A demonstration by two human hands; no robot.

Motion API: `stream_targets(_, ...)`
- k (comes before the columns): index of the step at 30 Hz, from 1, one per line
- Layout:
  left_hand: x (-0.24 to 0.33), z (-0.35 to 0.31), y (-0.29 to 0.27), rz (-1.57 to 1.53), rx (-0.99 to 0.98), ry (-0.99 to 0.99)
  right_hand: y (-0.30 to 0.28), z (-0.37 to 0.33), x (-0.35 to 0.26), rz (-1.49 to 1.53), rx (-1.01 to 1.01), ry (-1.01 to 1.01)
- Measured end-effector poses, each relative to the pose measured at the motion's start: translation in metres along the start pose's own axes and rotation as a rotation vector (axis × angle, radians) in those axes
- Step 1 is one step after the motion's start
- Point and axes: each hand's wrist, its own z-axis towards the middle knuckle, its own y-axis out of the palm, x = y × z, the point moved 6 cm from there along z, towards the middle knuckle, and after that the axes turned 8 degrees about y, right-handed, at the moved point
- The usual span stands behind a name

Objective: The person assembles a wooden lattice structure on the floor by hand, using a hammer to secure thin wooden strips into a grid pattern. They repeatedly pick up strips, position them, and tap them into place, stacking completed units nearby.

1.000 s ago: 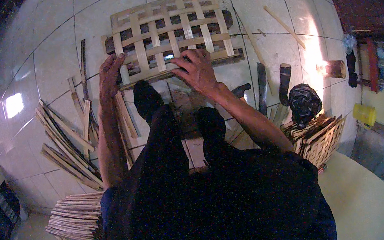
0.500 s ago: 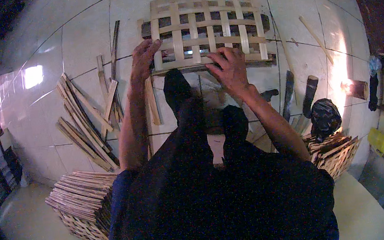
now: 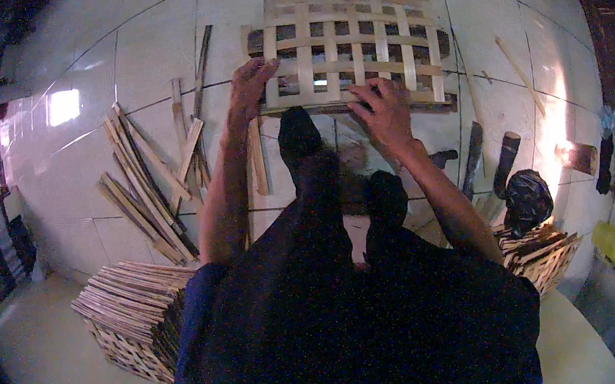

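An open lattice panel of pale, flat bamboo-like strips (image 3: 333, 58) lies on the floor ahead, with dark wood showing under it and past its sides. My left hand (image 3: 252, 87) grips its left edge, fingers bent over the outermost strip. At the near edge, right of the middle, my right hand (image 3: 387, 109) has its thumb and forefinger around the border strip. The palm sides of both hands are hidden. My dark-covered left foot (image 3: 299, 133) reaches the near edge between the hands; the other foot (image 3: 384, 192) is farther back.
Loose flat strips (image 3: 140, 170) lie fanned on the tiled floor at left. Slatted bundles stand in woven baskets at left (image 3: 127, 348) and right (image 3: 554, 265). A black plastic bag (image 3: 528, 199), a dark stick-like piece (image 3: 505, 160) and a yellow container (image 3: 609, 242) are at right.
The whole view has shifted, so the floor and panel appear farther right. Both hands keep nearly the same places on the lattice panel.
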Motion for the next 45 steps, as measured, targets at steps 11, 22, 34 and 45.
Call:
stream_targets(11,0.018,-0.005,-0.001,0.677,0.222,0.271,0.011,-0.008,0.008,-0.111,0.100,-0.092)
stream_targets(22,0.034,-0.112,0.068,1.016,0.025,0.616,0.009,-0.015,0.009,-0.138,0.043,-0.058)
stream_targets(34,-0.035,-0.107,-0.039,0.562,0.573,0.524,0.010,-0.017,0.005,-0.142,0.006,-0.067)
stream_targets(45,-0.031,-0.051,-0.159,1.238,0.460,0.186,0.022,-0.016,0.019,0.044,-0.074,0.126)
